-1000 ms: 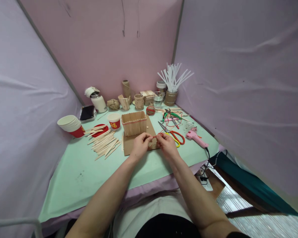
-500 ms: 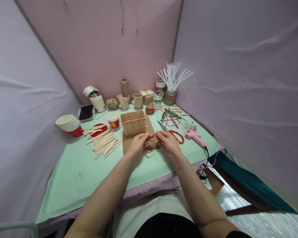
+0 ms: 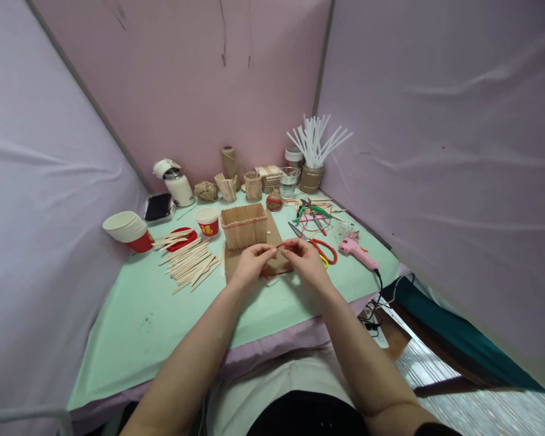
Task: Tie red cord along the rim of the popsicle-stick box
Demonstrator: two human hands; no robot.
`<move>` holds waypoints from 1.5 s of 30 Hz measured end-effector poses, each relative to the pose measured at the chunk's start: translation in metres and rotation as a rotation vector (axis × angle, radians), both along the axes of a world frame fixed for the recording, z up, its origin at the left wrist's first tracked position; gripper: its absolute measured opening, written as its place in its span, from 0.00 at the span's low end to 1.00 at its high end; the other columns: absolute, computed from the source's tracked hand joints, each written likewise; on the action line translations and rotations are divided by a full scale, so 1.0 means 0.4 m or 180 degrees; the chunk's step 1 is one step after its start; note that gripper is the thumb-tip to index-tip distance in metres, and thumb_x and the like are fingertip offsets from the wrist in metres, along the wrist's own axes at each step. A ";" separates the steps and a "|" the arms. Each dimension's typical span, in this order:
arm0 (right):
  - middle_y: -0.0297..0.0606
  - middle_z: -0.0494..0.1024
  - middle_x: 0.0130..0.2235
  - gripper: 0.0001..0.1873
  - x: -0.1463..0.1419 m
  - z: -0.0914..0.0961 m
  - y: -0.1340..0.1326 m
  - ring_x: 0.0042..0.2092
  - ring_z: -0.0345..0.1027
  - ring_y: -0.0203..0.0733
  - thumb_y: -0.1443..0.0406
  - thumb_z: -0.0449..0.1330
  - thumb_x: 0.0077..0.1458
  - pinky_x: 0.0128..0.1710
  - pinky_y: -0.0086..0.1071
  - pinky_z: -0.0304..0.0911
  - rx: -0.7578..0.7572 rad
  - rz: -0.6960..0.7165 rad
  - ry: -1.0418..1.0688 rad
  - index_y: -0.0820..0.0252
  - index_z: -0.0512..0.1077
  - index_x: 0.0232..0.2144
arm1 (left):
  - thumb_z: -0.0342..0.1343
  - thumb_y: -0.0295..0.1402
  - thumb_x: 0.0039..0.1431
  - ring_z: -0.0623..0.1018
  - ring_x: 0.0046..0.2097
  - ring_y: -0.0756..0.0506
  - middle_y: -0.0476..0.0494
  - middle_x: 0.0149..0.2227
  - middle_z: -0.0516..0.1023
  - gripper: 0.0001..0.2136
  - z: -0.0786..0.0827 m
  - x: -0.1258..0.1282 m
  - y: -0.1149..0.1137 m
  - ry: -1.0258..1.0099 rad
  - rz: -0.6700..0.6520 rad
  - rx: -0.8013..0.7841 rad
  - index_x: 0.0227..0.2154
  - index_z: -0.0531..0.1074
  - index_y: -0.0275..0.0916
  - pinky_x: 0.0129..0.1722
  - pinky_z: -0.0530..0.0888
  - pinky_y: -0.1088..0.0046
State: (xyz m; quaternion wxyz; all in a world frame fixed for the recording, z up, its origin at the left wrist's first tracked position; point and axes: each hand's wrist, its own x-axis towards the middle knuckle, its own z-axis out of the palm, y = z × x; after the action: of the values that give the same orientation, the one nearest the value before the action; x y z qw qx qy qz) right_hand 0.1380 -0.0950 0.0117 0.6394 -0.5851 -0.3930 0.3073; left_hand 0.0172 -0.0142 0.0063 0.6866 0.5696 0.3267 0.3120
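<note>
My left hand (image 3: 255, 264) and my right hand (image 3: 305, 259) are close together above the front of a brown cardboard piece (image 3: 279, 263). Both are closed in a pinch on red string (image 3: 283, 244), which runs between the fingertips. A loose bit of it hangs below the left hand. Just behind the left hand stands an open box made of wooden craft sticks (image 3: 244, 226), with a red line along its upper edge. Scissors (image 3: 323, 249) with red and yellow handles lie beside my right hand, partly hidden by it.
Loose craft sticks (image 3: 191, 263) and a red-and-white paper cup (image 3: 208, 221) are on the left, with stacked cups (image 3: 128, 230) farther out. A pink glue gun (image 3: 358, 252) and green-handled pliers (image 3: 309, 209) lie right. Jars, twine and a water glass (image 3: 289, 180) line the back.
My fingertips have shifted along the red string, and the right hand has moved slightly left. The string between them now looks shorter and curves upward. The things on the table stay put.
</note>
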 end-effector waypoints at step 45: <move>0.37 0.72 0.32 0.14 0.019 0.001 -0.002 0.34 0.64 0.39 0.55 0.55 0.51 0.35 0.31 0.59 0.0116 -0.0443 -0.0485 0.60 0.70 0.32 | 0.61 0.41 0.42 0.71 0.25 0.51 0.46 0.27 0.73 0.14 0.025 -0.011 -0.012 0.0248 0.0122 0.0367 0.27 0.75 0.35 0.22 0.70 0.76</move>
State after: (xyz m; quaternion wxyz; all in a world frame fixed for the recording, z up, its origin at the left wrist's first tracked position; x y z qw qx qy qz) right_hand 0.1455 -0.0959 0.0119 0.6380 -0.6209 -0.4044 0.2096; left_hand 0.0128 -0.0192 0.0164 0.6333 0.6136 0.3456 0.3210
